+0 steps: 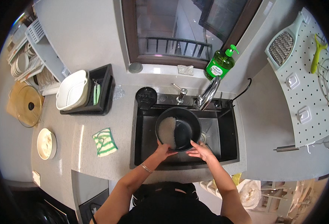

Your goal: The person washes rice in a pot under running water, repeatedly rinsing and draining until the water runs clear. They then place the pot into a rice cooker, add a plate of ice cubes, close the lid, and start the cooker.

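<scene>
A round black pot [187, 128] is held over the black sink [144, 156]. Pale, rice-like grains [167, 131] cover the left part of its bottom; the right part is bare and dark. My left hand [165, 150] grips the near left side of the rim. On the near right side, my right hand [200, 151] holds the pot with the thumb over the rim. Just beyond the pot stands the chrome faucet [209, 93], its spout towards the pot. The sink drain [203, 138] shows partly at the pot's right.
Left of the sink lies a striped cloth [105, 142]. Farther left are a white bowl [47, 144], a glass lid [28, 106] and white baskets [72, 90] in a black rack [107, 92]. A green soap bottle [219, 63] stands on the sill; a pegboard [304, 98] hangs at right.
</scene>
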Demonstrator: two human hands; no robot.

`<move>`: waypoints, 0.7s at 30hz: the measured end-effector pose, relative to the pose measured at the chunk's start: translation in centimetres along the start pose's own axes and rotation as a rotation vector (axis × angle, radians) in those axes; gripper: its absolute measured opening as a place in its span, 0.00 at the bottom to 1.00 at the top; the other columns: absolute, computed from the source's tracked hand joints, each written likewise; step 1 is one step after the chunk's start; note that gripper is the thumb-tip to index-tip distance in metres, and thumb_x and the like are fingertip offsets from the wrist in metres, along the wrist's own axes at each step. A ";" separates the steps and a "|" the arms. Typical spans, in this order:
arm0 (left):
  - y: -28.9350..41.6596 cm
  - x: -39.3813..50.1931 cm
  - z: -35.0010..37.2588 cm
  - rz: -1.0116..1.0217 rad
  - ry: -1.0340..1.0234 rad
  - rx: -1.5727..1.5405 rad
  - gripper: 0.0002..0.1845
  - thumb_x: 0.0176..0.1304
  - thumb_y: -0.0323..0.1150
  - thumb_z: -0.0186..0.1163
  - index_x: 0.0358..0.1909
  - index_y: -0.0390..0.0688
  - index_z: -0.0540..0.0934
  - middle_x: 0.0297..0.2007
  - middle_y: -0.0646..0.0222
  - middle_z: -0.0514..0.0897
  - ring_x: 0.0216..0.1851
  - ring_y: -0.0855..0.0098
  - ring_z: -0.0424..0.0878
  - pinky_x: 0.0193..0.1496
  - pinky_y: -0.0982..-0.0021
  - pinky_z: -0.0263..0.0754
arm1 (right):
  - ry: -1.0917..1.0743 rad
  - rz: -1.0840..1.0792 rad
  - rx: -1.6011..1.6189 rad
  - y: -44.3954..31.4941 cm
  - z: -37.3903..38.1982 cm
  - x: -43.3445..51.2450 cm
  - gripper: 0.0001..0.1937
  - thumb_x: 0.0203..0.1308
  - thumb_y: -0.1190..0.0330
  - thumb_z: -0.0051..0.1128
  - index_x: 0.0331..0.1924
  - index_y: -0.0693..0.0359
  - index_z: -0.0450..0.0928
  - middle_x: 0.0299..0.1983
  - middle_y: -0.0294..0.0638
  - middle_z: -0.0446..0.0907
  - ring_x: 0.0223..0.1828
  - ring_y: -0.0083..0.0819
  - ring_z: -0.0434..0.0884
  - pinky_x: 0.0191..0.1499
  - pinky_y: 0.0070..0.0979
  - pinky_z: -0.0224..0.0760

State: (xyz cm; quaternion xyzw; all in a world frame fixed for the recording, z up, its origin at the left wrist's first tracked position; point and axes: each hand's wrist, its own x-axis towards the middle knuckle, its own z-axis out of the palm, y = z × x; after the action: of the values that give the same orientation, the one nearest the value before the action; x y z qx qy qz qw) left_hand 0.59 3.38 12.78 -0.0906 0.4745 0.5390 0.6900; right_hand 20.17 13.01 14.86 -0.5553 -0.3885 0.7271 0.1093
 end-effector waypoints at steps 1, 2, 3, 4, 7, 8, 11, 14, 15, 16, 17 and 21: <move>0.5 0.7 -0.4 0.004 0.026 0.014 0.44 0.53 0.15 0.43 0.62 0.68 0.36 0.56 0.50 0.58 0.51 0.44 0.69 0.43 0.45 0.77 | 0.104 -0.149 -0.258 -0.7 -0.8 0.6 0.30 0.55 0.59 0.58 0.56 0.68 0.62 0.47 0.56 0.73 0.41 0.46 0.79 0.43 0.32 0.75; 0.5 1.1 -0.7 -0.003 0.076 0.028 0.44 0.52 0.15 0.42 0.62 0.68 0.35 0.56 0.50 0.59 0.50 0.45 0.70 0.41 0.46 0.78 | 0.463 -0.741 -0.833 -1.8 -1.1 2.1 0.34 0.53 0.59 0.60 0.61 0.65 0.58 0.48 0.54 0.71 0.39 0.39 0.79 0.42 0.25 0.73; 0.3 1.5 -0.8 -0.016 0.068 0.039 0.43 0.52 0.15 0.42 0.62 0.66 0.36 0.56 0.50 0.59 0.50 0.45 0.70 0.41 0.45 0.78 | 0.460 -0.744 -0.808 -3.6 -1.9 3.9 0.34 0.53 0.62 0.59 0.62 0.65 0.56 0.50 0.53 0.68 0.39 0.35 0.77 0.41 0.23 0.72; 0.2 1.8 -0.9 -0.032 0.085 0.051 0.42 0.52 0.15 0.42 0.62 0.64 0.37 0.56 0.50 0.59 0.49 0.44 0.71 0.41 0.44 0.78 | 0.371 -0.835 -0.676 -5.2 -2.6 5.4 0.31 0.54 0.66 0.58 0.61 0.64 0.57 0.52 0.53 0.66 0.39 0.34 0.76 0.39 0.24 0.71; -0.7 2.0 -0.7 -0.036 0.068 0.113 0.34 0.52 0.16 0.41 0.60 0.50 0.46 0.54 0.47 0.63 0.47 0.44 0.72 0.43 0.44 0.77 | 0.371 -1.168 -0.872 -10.0 -2.3 10.9 0.25 0.53 0.74 0.52 0.58 0.61 0.62 0.53 0.50 0.67 0.36 0.36 0.76 0.38 0.27 0.69; -0.9 2.1 -0.4 -0.023 0.054 0.136 0.31 0.53 0.16 0.41 0.60 0.44 0.49 0.53 0.46 0.65 0.46 0.44 0.73 0.44 0.44 0.76 | 0.302 -1.094 -0.875 -11.0 -2.2 11.9 0.21 0.53 0.73 0.52 0.54 0.60 0.67 0.47 0.49 0.71 0.36 0.38 0.76 0.38 0.29 0.68; -1.6 2.2 0.1 -0.114 0.019 0.049 0.24 0.52 0.17 0.42 0.55 0.32 0.58 0.49 0.45 0.69 0.44 0.43 0.75 0.43 0.43 0.76 | 0.246 -0.859 -0.959 -12.3 -2.1 12.1 0.12 0.52 0.71 0.52 0.43 0.60 0.74 0.33 0.47 0.76 0.36 0.41 0.75 0.39 0.32 0.68; -2.4 2.8 0.8 -0.127 0.033 0.045 0.20 0.53 0.18 0.41 0.51 0.26 0.62 0.48 0.43 0.70 0.44 0.42 0.74 0.42 0.44 0.77 | 0.265 -0.849 -1.035 -12.4 -2.4 9.7 0.08 0.52 0.70 0.53 0.37 0.60 0.76 0.28 0.46 0.76 0.36 0.44 0.75 0.37 0.36 0.67; -2.8 3.0 0.9 -0.132 0.041 0.045 0.21 0.53 0.18 0.42 0.51 0.26 0.62 0.48 0.43 0.70 0.44 0.42 0.74 0.42 0.44 0.77 | 0.266 -0.871 -1.051 -12.4 -2.4 8.8 0.08 0.51 0.69 0.54 0.35 0.61 0.76 0.28 0.46 0.76 0.35 0.45 0.75 0.37 0.37 0.68; -3.0 3.3 1.0 -0.136 0.048 0.046 0.21 0.53 0.18 0.42 0.51 0.27 0.62 0.48 0.42 0.70 0.44 0.43 0.74 0.42 0.44 0.77 | 0.282 -0.891 -1.071 -12.6 -2.3 8.2 0.08 0.51 0.69 0.54 0.35 0.60 0.76 0.29 0.46 0.76 0.36 0.45 0.75 0.37 0.37 0.68; -3.3 3.7 0.9 -0.131 0.060 0.044 0.21 0.53 0.18 0.42 0.52 0.27 0.62 0.48 0.42 0.71 0.44 0.43 0.75 0.42 0.45 0.77 | 0.294 -0.900 -1.088 -12.7 -2.3 7.8 0.08 0.51 0.68 0.55 0.35 0.59 0.76 0.29 0.47 0.77 0.36 0.45 0.76 0.37 0.37 0.69; -3.9 5.2 -0.2 -0.189 0.010 0.000 0.25 0.52 0.17 0.43 0.55 0.35 0.55 0.49 0.44 0.68 0.43 0.43 0.74 0.41 0.43 0.77 | 0.296 -1.054 -1.097 -13.1 -2.1 8.9 0.06 0.51 0.68 0.54 0.32 0.60 0.77 0.29 0.48 0.78 0.34 0.47 0.76 0.36 0.39 0.70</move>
State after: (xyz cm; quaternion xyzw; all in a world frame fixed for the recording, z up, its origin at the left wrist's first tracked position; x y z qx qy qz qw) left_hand 3.55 5.14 7.23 -0.1376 0.4671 0.4712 0.7354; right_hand 15.27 28.09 17.25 -0.3631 -0.8873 0.2011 0.2009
